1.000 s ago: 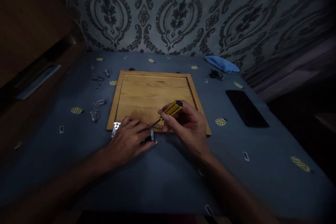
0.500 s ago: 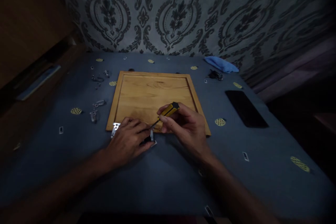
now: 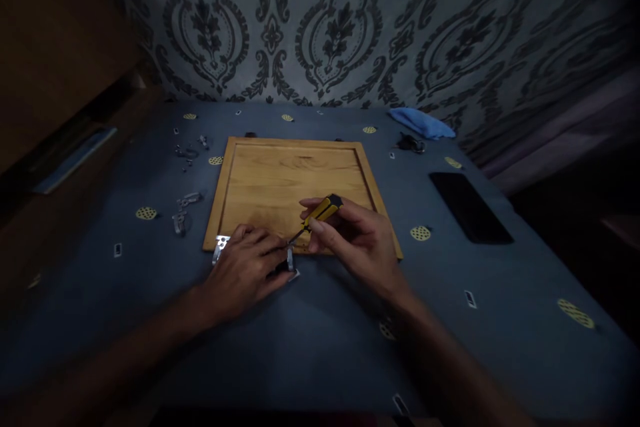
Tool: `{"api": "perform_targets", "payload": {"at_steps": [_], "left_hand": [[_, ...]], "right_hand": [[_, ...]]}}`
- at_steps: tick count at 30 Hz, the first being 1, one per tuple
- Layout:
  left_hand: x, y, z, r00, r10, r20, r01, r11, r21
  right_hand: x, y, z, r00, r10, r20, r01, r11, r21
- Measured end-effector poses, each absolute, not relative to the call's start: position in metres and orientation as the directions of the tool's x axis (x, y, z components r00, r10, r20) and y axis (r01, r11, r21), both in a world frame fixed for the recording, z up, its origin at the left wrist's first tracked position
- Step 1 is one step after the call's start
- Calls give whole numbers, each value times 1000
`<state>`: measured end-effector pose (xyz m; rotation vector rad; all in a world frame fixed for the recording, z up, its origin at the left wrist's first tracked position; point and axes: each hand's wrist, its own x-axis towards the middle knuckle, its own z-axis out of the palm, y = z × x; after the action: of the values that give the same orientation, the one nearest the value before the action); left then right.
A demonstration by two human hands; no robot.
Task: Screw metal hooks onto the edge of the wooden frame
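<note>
A framed wooden panel (image 3: 295,180) lies flat on the blue patterned cloth. My right hand (image 3: 363,243) grips a yellow and black screwdriver (image 3: 324,211), its tip pointing down-left at the panel's near edge beside my left fingertips. My left hand (image 3: 250,267) rests over that near edge, fingers bent, pressing on a metal handle-like part (image 3: 290,259) that shows partly under the fingers. At the panel's near left corner sits a shiny metal hinge piece (image 3: 220,248), partly covered by the same hand. The screwdriver's exact contact point is too small to make out.
Left of the panel lie metal fittings (image 3: 190,199) and more small hardware (image 3: 186,151). A black phone-like slab (image 3: 470,208) lies on the right. Behind it are a small black object (image 3: 410,143) and a blue cloth (image 3: 421,123). A patterned wall stands at the back.
</note>
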<state>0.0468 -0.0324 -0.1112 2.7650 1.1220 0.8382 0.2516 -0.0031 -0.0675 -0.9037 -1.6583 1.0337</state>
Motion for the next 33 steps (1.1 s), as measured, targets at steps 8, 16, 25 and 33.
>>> {"api": "perform_targets", "payload": {"at_steps": [8, 16, 25, 33], "left_hand": [[47, -32, -112, 584, 658, 475, 637, -735, 234], [48, -33, -112, 581, 657, 480, 636, -735, 237], [47, -33, -113, 580, 659, 479, 639, -733, 234], [46, -33, -112, 586, 670, 455, 642, -727, 244]], "right_hand": [[248, -2, -71, -245, 906, 344, 114, 379, -918], [249, -5, -78, -208, 884, 420, 179, 456, -872], [248, -8, -76, -21, 910, 413, 92, 413, -906], [247, -8, -76, -115, 905, 409, 173, 424, -889]]}}
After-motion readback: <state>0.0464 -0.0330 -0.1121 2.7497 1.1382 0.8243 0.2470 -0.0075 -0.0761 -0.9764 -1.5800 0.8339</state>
